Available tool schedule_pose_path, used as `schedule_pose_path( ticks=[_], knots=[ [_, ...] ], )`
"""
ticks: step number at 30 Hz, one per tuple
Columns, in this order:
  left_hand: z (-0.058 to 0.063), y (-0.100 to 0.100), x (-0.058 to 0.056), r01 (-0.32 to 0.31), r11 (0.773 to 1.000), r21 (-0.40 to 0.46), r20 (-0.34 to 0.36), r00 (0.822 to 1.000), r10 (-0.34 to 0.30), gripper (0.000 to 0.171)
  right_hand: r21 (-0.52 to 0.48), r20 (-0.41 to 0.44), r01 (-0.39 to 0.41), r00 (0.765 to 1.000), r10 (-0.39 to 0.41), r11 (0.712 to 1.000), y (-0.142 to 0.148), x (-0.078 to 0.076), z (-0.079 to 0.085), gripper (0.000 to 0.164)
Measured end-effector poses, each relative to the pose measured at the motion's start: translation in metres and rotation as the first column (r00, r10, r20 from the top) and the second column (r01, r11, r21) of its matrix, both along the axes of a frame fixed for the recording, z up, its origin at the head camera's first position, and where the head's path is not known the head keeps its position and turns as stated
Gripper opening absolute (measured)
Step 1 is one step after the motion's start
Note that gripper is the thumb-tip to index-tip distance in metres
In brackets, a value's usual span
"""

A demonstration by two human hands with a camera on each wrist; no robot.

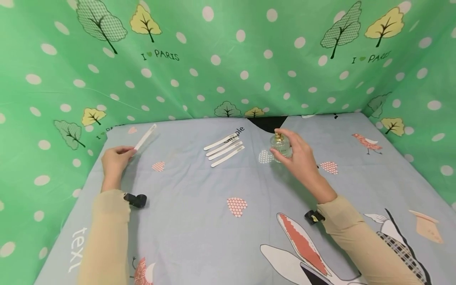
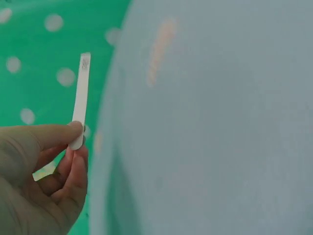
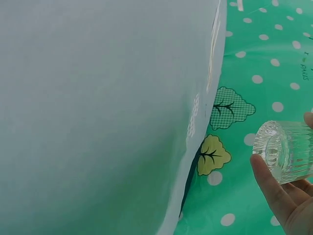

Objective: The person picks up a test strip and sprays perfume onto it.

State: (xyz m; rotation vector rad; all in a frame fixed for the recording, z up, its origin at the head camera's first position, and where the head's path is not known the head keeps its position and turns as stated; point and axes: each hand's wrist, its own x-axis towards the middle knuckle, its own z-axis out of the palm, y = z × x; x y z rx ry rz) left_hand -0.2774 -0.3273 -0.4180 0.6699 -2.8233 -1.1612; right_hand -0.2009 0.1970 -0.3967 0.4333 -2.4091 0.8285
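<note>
My left hand (image 1: pixel 116 160) pinches a white perfume test strip (image 1: pixel 145 137) by its rounded end, between thumb and fingers. In the left wrist view the strip (image 2: pixel 82 93) points upward, a small printed mark at its far end. On the right, my right hand (image 1: pixel 301 156) grips a clear glass perfume bottle (image 1: pixel 282 147) with a gold neck. The index finger rests at the bottle's gold top, and the thumb lies along its lower side. Ribbed glass at the bottle's base (image 3: pixel 274 152) shows in the right wrist view.
Several similar test strips (image 1: pixel 224 150) lie side by side in the middle of the table, left of the bottle. A grey-blue printed cloth (image 1: pixel 199 221) covers the table. Green dotted curtain (image 1: pixel 213 39) surrounds the back and sides.
</note>
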Motion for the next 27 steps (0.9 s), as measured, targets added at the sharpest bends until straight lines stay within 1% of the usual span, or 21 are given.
schedule_pose_path(
  ticks=[2, 5, 7, 9, 12, 16, 20, 23, 24, 27],
  knots=[
    [0.008, 0.004, 0.001, 0.019, 0.998, 0.066, -0.019, 1.0, -0.018, 0.045, -0.003, 0.002, 0.0, 1.0, 0.0, 1.0, -0.001, 0.0, 0.001, 0.059],
    [0.02, 0.014, 0.003, 0.063, 0.988, 0.14, -0.057, 0.997, -0.056, 0.046, -0.008, 0.003, -0.003, 1.0, 0.003, 1.0, -0.003, 0.001, 0.002, 0.059],
    [0.027, 0.023, 0.007, 0.092, 0.982, 0.167, -0.083, 0.993, -0.079, 0.046, -0.014, 0.001, -0.007, 1.0, 0.007, 1.0, -0.005, 0.002, 0.003, 0.059],
    [0.033, 0.033, 0.012, 0.118, 0.977, 0.176, -0.103, 0.99, -0.101, 0.045, -0.016, 0.0, -0.011, 1.0, 0.011, 1.0, -0.007, 0.002, 0.004, 0.059],
    [0.041, 0.045, 0.019, 0.163, 0.967, 0.195, -0.143, 0.98, -0.137, 0.044, -0.016, 0.004, -0.013, 1.0, 0.013, 1.0, -0.009, 0.003, 0.004, 0.058],
    [0.046, 0.057, 0.026, 0.218, 0.95, 0.223, -0.174, 0.968, -0.181, 0.045, -0.013, 0.015, -0.01, 1.0, 0.01, 1.0, -0.011, 0.002, 0.003, 0.058],
    [0.048, 0.069, 0.031, 0.259, 0.94, 0.224, -0.184, 0.958, -0.22, 0.044, -0.012, 0.009, -0.013, 1.0, 0.013, 1.0, -0.013, 0.002, 0.003, 0.059],
    [0.049, 0.078, 0.034, 0.294, 0.927, 0.231, -0.193, 0.948, -0.252, 0.043, -0.008, 0.004, -0.015, 1.0, 0.015, 1.0, -0.013, 0.002, 0.003, 0.059],
    [0.049, 0.081, 0.035, 0.305, 0.922, 0.237, -0.196, 0.945, -0.262, 0.043, -0.005, 0.003, -0.016, 1.0, 0.016, 1.0, -0.014, 0.002, 0.002, 0.059],
    [0.048, 0.09, 0.038, 0.344, 0.897, 0.277, -0.196, 0.934, -0.298, 0.043, -0.001, 0.004, -0.021, 1.0, 0.021, 1.0, -0.015, 0.002, 0.002, 0.058]
  ],
)
